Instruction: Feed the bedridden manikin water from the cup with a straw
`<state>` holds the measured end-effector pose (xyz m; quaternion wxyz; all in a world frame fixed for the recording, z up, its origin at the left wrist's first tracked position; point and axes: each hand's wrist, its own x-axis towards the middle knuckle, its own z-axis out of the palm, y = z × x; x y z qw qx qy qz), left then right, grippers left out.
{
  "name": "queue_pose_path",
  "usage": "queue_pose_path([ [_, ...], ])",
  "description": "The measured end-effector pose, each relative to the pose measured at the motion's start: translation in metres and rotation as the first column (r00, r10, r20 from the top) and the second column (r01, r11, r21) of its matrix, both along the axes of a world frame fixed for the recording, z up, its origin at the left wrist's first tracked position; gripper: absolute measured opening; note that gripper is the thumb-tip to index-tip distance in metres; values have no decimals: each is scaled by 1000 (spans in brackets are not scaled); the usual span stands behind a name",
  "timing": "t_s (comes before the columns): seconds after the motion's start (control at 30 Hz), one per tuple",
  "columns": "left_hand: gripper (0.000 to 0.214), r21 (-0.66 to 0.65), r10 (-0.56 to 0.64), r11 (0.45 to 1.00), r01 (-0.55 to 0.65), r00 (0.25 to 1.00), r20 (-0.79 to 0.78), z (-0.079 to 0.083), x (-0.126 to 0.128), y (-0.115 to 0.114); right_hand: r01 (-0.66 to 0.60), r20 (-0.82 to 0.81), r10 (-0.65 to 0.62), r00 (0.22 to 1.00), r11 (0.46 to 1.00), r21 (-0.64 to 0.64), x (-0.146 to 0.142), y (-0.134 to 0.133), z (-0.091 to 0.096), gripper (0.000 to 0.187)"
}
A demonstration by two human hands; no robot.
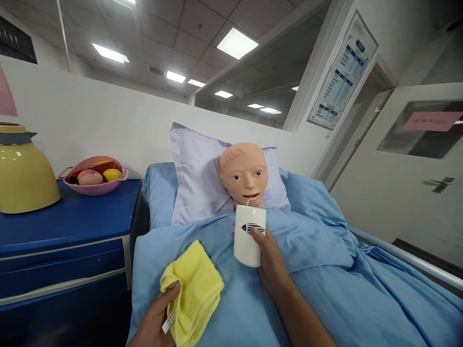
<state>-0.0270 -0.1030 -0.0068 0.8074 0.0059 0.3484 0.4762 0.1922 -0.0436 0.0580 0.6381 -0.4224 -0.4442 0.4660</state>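
My right hand (269,260) is wrapped around a white cup (249,235) with a dark fish-like mark, held upright just below the chin of a training manikin (243,174). A straw rises from the cup toward the manikin's mouth. The manikin lies in bed, its head on a lilac pillow (195,178) and a blue blanket (318,270) over its body. My left hand (155,320) grips a folded yellow towel (193,289) at the lower left, above the blanket.
A blue bedside cabinet (68,226) stands to the left, bearing a yellow kettle (23,171) and a pink bowl (94,187) of fruit. A bed rail (415,260) runs along the right side. A door (415,173) is at far right.
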Motion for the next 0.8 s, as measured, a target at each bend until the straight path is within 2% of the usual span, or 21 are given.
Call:
queue_pose_path([
  [0.57,50,-9,-10,1000,10,1000,11,-2,0,1,48,-118,-46,992,999,16,-4,-4,5,38],
  [0.8,51,-8,-15,1000,15,1000,3,-8,0,2,66,-170,-61,984,998,24,-4,-3,4,52],
])
